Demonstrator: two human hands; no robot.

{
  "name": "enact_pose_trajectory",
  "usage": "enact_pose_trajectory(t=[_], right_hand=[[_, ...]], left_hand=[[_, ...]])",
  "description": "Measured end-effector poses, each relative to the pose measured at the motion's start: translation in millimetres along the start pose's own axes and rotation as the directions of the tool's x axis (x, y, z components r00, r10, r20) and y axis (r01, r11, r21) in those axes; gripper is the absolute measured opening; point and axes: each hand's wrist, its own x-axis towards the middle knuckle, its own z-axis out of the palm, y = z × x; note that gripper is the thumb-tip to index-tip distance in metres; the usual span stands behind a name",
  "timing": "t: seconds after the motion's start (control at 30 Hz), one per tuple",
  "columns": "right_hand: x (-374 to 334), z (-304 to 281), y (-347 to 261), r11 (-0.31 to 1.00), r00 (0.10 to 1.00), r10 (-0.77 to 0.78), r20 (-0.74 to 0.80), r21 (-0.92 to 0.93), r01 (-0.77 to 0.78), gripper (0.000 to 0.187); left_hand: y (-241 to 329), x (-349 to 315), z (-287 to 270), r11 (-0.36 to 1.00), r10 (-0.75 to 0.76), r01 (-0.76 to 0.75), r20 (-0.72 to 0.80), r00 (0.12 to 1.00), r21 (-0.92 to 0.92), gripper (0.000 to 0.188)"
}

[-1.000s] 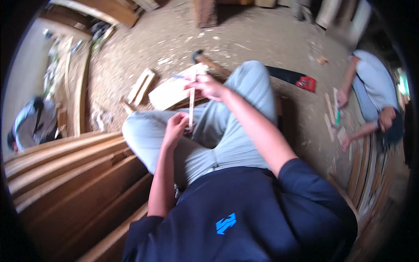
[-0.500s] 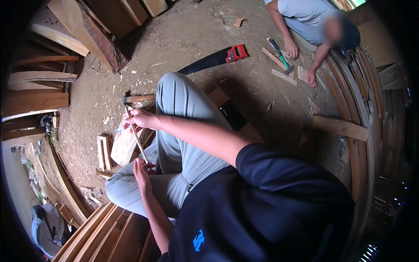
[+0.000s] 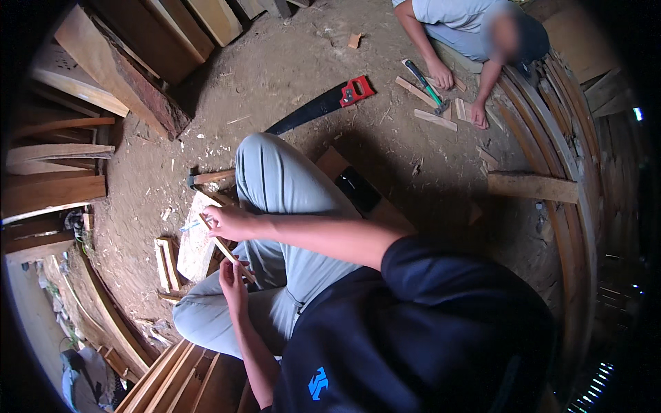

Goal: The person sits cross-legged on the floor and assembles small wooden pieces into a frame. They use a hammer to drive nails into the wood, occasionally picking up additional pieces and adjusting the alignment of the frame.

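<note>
I have a slim wooden stick [image 3: 222,246] at 8 o'clock in my view, above my bent legs. My right hand [image 3: 231,222] pinches its upper end, fingers closed; my left hand [image 3: 233,275] grips it near the lower end, fingers curled. A thin blue-and-white thing [image 3: 189,226] pokes out by my right fingers; I can't tell if I hold it.

The stick is already a separate piece, joined to nothing; how much work remains, I can't tell. From it, a pale board [image 3: 193,251] lies at 9 o'clock, a hammer [image 3: 215,177] at 11, a saw [image 3: 310,107] at 1.

My shirt [image 3: 413,323] carries a blue emblem [image 3: 318,383]; I can read no writing.
</note>
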Motion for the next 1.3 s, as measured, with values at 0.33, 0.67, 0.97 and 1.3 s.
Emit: enact_pose_trajectory(t=[0.33, 0.67, 0.97, 1.3], right_hand=[[-122.2, -134.5, -58.4, 0.709, 0.936, -0.283, -0.210, -0.703, 0.057, 0.063], [-119.3, -134.9, -66.1, 0.724, 0.922, 0.113, -0.369, -0.606, -0.331, 0.097], [-121.7, -127.5, -46.1, 0.779, 0.917, -0.005, -0.398, -0.576, -0.246, 0.099], [-122.9, -126.7, -42.9, 0.778, 0.898, -0.085, -0.431, -0.591, -0.211, 0.090]], left_hand=[[-3.6, -0.1, -7.9, 0.998, 0.028, -0.023, -0.111, 0.993, 0.052, 0.018], [-3.9, -0.2, -1.3, 0.997, 0.057, -0.065, -0.191, 0.980, -0.038, 0.023], [-17.1, 5.5, -12.3, 1.000, 0.010, -0.015, -0.193, 0.981, -0.027, 0.030], [-21.3, 5.3, -15.7, 0.993, 0.104, -0.092, -0.186, 0.977, 0.069, 0.025]])
